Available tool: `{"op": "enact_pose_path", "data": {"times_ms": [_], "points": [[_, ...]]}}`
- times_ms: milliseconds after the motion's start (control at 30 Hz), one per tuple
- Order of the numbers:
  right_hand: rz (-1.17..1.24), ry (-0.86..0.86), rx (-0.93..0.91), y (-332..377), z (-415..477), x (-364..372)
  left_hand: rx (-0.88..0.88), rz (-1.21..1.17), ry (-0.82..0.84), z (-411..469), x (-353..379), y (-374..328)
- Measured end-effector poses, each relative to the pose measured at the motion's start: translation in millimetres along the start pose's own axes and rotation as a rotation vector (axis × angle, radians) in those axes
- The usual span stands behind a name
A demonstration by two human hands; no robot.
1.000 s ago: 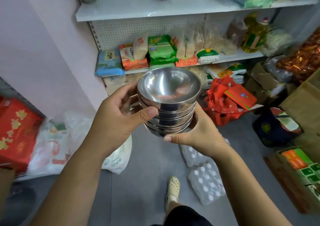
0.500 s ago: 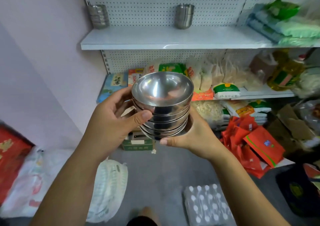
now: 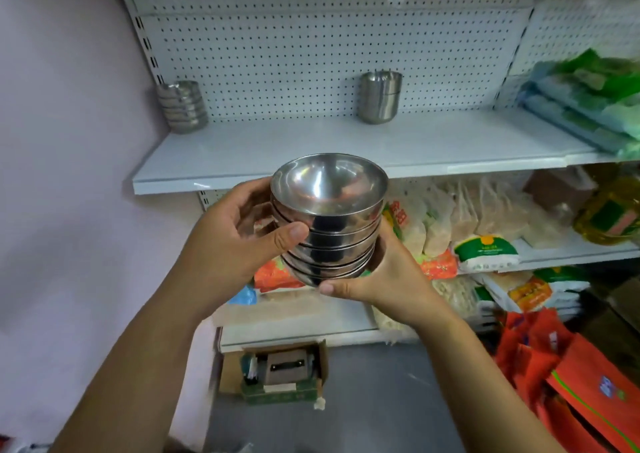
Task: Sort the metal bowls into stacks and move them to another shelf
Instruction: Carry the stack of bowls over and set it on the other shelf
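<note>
Between left hand (image 3: 235, 241) gripping the side and right hand (image 3: 388, 284) cupping the base: stack of metal bowls (image 3: 327, 224) (rigid, slick, likely hefty).

A pale lilac wall (image 3: 62, 140) stands left of a white pegboard shelving unit (image 3: 329, 47); grey floor (image 3: 381, 400) lies below it.
</note>
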State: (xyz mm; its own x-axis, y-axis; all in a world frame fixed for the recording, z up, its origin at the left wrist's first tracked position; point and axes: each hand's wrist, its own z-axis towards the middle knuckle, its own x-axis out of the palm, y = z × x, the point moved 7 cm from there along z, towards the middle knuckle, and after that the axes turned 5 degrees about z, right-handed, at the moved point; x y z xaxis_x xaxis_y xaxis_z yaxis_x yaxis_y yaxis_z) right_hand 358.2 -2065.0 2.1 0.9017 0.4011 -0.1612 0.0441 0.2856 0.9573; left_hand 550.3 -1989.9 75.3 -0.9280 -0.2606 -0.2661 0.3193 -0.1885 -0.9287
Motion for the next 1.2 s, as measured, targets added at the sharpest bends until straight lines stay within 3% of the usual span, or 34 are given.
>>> {"op": "enact_pose_path", "data": {"times_ms": [433, 767, 1200], "points": [[0.027, 0.068, 0.029, -43, 173, 20, -0.074, 0.056, -0.082, 156, -42, 66], [0.001, 0.27, -0.012, -77, 326, 40, -0.128, 0.081, -0.267, 255, -77, 106], [0.017, 0.439, -0.076, -144, 482, 63, -0.143, 0.101, -0.377, 370, -93, 183]]}}
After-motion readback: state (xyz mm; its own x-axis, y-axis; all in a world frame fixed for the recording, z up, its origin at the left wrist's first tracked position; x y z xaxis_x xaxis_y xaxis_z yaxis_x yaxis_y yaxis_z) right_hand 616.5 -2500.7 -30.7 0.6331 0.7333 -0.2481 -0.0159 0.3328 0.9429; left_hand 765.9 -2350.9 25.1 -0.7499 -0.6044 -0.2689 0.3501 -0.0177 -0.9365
